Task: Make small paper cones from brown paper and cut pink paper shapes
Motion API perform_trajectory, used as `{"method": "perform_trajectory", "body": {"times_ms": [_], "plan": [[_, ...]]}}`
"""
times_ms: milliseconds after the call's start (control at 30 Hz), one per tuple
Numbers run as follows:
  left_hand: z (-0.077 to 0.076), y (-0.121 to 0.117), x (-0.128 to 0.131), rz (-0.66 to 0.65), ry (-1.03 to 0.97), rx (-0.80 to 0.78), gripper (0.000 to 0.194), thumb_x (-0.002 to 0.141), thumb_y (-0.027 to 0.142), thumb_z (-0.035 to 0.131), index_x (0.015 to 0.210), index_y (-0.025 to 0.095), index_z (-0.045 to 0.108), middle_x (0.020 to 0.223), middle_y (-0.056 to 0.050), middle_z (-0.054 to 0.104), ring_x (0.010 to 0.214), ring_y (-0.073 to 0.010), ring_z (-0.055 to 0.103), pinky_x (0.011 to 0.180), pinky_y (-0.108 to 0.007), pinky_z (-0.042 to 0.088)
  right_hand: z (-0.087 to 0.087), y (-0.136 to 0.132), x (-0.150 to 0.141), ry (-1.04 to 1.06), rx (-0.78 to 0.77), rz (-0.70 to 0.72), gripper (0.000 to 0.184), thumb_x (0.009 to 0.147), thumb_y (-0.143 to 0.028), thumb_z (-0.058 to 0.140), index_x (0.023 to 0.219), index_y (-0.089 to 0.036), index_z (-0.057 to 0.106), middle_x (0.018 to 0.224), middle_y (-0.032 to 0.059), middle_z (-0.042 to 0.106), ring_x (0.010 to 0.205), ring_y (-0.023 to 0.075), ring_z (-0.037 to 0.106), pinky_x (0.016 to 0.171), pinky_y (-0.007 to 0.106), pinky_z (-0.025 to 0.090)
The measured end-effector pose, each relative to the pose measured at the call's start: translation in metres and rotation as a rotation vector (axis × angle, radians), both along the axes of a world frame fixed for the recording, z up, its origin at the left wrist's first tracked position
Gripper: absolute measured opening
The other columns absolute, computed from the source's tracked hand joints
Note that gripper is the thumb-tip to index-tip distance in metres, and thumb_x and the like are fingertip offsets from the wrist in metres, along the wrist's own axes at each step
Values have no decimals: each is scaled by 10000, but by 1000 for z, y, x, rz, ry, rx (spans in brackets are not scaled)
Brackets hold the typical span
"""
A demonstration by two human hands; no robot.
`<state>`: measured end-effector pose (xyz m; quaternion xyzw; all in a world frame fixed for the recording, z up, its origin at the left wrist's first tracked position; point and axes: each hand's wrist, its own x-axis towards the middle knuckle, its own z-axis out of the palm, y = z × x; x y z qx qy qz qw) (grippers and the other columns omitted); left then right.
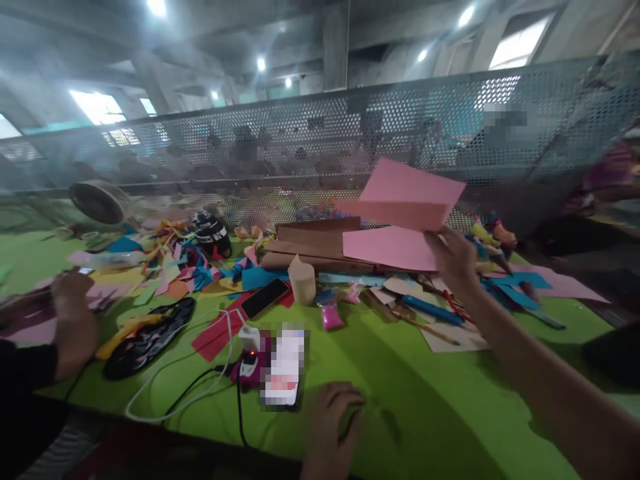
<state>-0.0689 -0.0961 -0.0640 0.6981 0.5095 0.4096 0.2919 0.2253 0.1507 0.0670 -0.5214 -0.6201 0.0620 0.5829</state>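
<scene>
Gripping pink paper point(413, 190), the right hand point(456, 259) is right of centre; left hand point(331, 417), bottom centre, grip unclear; two phones point(265, 299) mid-frame.

Green table point(345, 360): lit phone point(284, 363), red paper point(213, 340), pink packet point(331, 318).

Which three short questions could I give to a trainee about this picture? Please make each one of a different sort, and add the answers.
1. Which hand holds the raised pink paper?
2. True or false: the left hand also touches the raised pink paper.
3. Fill in the missing word: the lit phone lies on a ____ tabletop.

Key:
1. The right hand.
2. False; the left hand is low, near the lit phone.
3. Green.
</scene>
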Motion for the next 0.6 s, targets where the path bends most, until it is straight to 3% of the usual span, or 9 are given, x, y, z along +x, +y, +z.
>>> {"method": "perform_trajectory", "body": {"times_ms": [100, 233, 300, 400, 500, 600], "plan": [[0, 0, -1, 5, -13, 3, 197, 879, 151, 618, 996, 237, 751, 1046, -75, 761, 1040, -261, 683, 908, -417, 555, -23, 18, -11, -164, -113, -18, 176, 840, -323, 611, 914, -207, 721, 1004, 121, 751, 1072, 312, 646, 977, 464, 468], [9, 0, 3, 9, -35, -5, 185, 875, 137, 606, 961, 226, 744, 986, -67, 760, 985, -252, 690, 857, -396, 554, -49, -5, -15, -360, -232, -1, 337, 816, -251, 597, 1121, -211, 736, 1169, 123, 750, 1157, 340, 634, 1012, 497, 460], [13, -1, 5, 2, -29, -13, 169, 873, 141, 608, 941, 223, 739, 969, -67, 759, 971, -253, 685, 849, -399, 544, -63, -29, -19, -450, -287, 50, 286, 830, -298, 599, 1059, -230, 756, 1106, 110, 774, 1058, 327, 674, 933, 463, 497], [15, 0, 8, -13, -1, -20, 156, 867, 148, 615, 930, 226, 735, 970, -65, 759, 964, -259, 675, 848, -411, 528, -86, -65, -31, -568, -360, 138, 154, 781, -382, 677, 820, -259, 760, 890, 81, 789, 859, 296, 696, 777, 402, 514], [16, 0, 9, -29, 15, -26, 156, 865, 143, 616, 924, 226, 734, 968, -61, 759, 954, -258, 669, 852, -418, 514, -100, -84, -43, -615, -374, 116, 114, 769, -350, 687, 778, -251, 743, 876, 101, 784, 929, 316, 675, 839, 425, 480], [17, -1, 9, -36, -15, -37, 157, 871, 144, 610, 932, 222, 732, 981, -63, 758, 968, -256, 665, 866, -418, 511, -100, -83, -48, -594, -369, 71, 169, 843, -290, 594, 765, -236, 734, 864, 117, 780, 940, 310, 664, 866, 438, 458]]}}
